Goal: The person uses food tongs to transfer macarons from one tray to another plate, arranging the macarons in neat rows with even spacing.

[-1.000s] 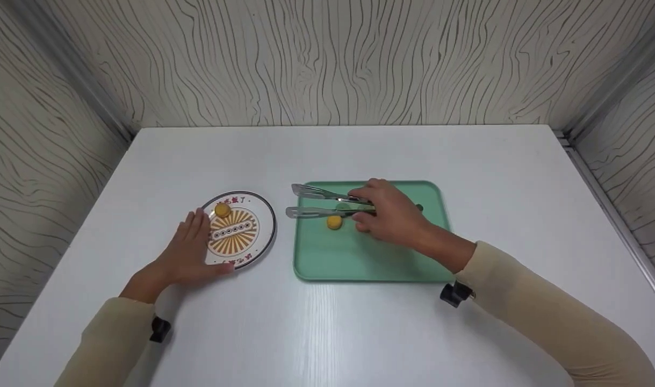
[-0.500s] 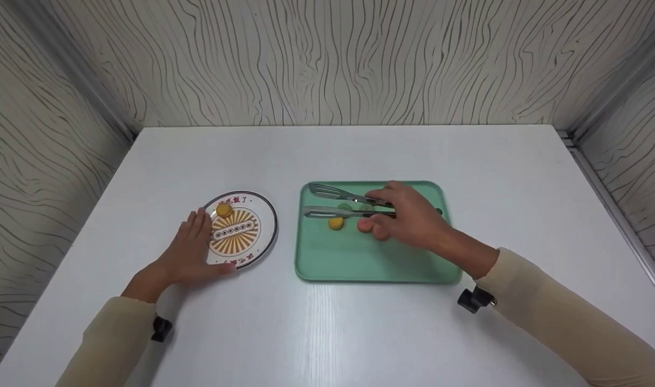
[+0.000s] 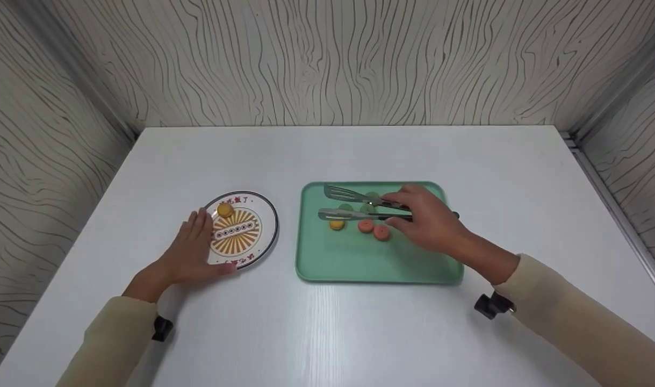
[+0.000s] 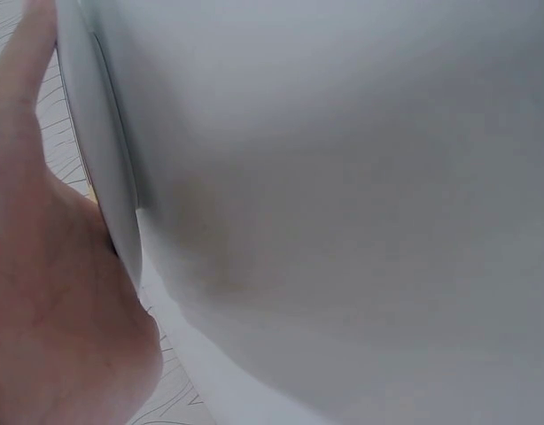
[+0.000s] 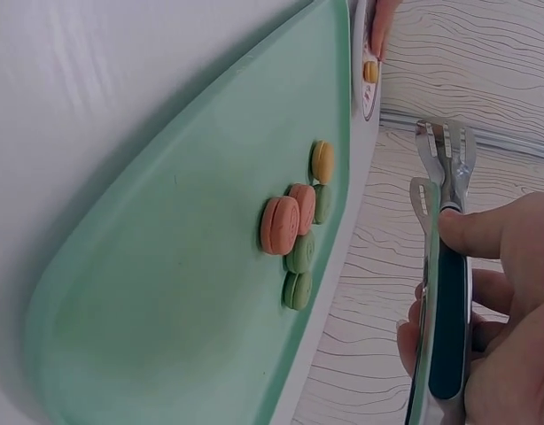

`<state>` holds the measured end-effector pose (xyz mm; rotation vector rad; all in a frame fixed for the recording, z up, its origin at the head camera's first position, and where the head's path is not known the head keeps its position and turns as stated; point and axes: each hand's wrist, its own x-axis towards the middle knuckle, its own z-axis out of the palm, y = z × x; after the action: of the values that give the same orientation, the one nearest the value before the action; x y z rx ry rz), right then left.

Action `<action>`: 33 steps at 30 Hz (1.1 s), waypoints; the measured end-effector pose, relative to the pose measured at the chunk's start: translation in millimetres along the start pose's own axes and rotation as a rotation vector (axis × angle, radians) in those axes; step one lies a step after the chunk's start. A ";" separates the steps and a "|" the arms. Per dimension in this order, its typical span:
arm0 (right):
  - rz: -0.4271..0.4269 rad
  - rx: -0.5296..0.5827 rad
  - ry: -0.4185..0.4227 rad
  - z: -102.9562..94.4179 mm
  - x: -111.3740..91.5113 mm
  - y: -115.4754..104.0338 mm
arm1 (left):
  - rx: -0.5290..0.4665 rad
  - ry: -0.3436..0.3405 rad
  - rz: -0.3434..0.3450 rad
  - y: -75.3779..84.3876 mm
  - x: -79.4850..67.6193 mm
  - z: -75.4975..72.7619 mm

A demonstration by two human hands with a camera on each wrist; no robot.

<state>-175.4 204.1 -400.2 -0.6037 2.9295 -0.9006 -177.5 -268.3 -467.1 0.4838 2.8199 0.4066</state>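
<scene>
My left hand (image 3: 187,255) lies at the left edge of a round patterned plate (image 3: 269,228), fingers straight and touching its rim. A yellow macaron (image 3: 225,210) sits on the plate's upper left. Over the green tray (image 3: 359,266), my right hand (image 3: 433,221) grips metal tongs (image 3: 342,215) with dark handles. The two tong arms are spread, with nothing held between their tips. Below them on the tray are another yellow macaron (image 3: 336,225), two pink macarons (image 3: 381,233) and three green macarons (image 5: 298,289). From the head view, the tongs partly cover the green ones.
Both plate and tray stand on a white table (image 3: 306,333), with a gap between them. A wood-grain patterned wall (image 3: 327,64) rises behind the table's far edge, and similar panels flank both sides.
My right hand has drawn the tongs to the right over the tray, bringing the pink macarons into sight. The left hand keeps its place at the plate.
</scene>
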 end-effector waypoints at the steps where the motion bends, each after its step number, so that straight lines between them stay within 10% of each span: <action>1: -0.001 -0.004 0.003 0.2 -1.1 1.4 | 0.001 0.000 0.000 -0.2 0.3 0.2; 33: -0.011 -0.046 0.032 -8.1 -36.0 41.5 | -0.022 -0.014 -0.008 -0.1 1.2 0.3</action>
<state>-158.0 253.2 -419.4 -0.6144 2.9859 -0.8537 -178.6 -267.9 -467.6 0.4687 2.8000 0.4312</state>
